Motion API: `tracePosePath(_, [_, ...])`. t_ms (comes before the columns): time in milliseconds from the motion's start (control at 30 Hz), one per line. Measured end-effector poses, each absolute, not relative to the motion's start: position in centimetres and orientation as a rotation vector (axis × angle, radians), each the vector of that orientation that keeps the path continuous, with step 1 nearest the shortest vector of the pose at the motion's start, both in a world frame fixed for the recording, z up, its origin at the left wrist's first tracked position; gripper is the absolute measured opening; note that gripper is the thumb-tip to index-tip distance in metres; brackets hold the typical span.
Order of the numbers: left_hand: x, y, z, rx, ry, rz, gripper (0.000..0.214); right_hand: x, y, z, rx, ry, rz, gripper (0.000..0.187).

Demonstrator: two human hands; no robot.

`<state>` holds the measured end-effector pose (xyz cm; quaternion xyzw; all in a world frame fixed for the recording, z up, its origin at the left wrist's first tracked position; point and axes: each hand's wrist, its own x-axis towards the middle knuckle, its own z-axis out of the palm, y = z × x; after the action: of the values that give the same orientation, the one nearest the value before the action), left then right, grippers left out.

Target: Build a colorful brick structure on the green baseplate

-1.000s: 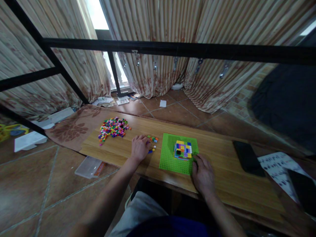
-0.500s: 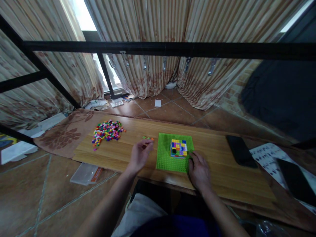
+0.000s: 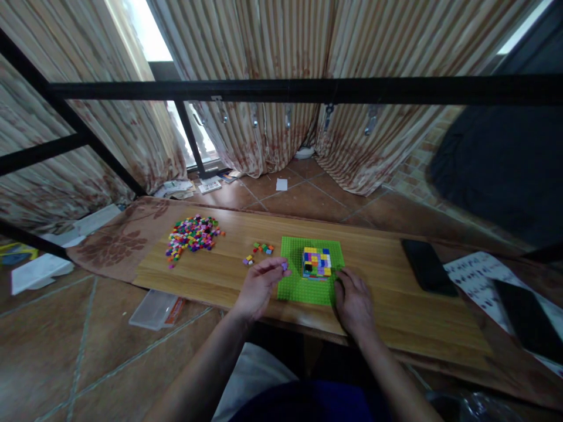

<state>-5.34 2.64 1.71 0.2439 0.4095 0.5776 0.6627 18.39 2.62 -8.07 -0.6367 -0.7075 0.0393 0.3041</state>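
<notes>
My left hand [image 3: 259,287] pinches a small purple toy brick [image 3: 284,266] between thumb and fingers, just over the left edge of a green studded baseplate [image 3: 292,290]. Near the middle of that plate stands a block built of many-coloured bricks [image 3: 315,262], several layers high. My right hand [image 3: 355,302] rests at the right edge of the plate, fingers loosely bent and lying down, their tips close to the built block. No brick shows in it. Two small clusters of loose bricks, one farther back [image 3: 264,249] and one nearer [image 3: 248,259], lie left of the plate.
A large heap of mixed bricks [image 3: 193,237] covers part of the wooden board's [image 3: 378,258] left side. Toward the right lie a dark phone [image 3: 428,266], a printed sheet [image 3: 477,272] and another dark device [image 3: 528,316]. A clear plastic box [image 3: 152,309] sits on the floor.
My left hand has moved right from the loose bricks to the plate's left edge, a purple brick now visible in its fingers. My right hand has stayed nearly in place.
</notes>
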Motion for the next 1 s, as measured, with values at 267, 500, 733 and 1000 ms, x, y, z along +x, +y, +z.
tracePosePath(267, [-5.9, 1.8, 0.5, 0.657, 1.090, 1.310, 0.030, 18.8, 2.6, -8.4, -1.627, -1.806, 0.140, 0.039])
tracePosePath(500, [-5.1, 0.3, 0.6, 0.701, 1.153, 1.155, 0.036, 17.4, 0.1, -4.6, -1.505, -1.623, 0.190, 0.031])
tracePosePath(733, [-2.2, -1.2, 1.3, 0.733, 1.000, 1.027, 0.034, 13.6, -3.0, 0.2, -1.293, -1.843, 0.562, 0.029])
tracePosePath(1000, [-1.5, -1.2, 0.9, 0.698, 0.977, 0.992, 0.035, 14.2, -2.8, -0.5, -1.248, -1.826, 0.644, 0.019])
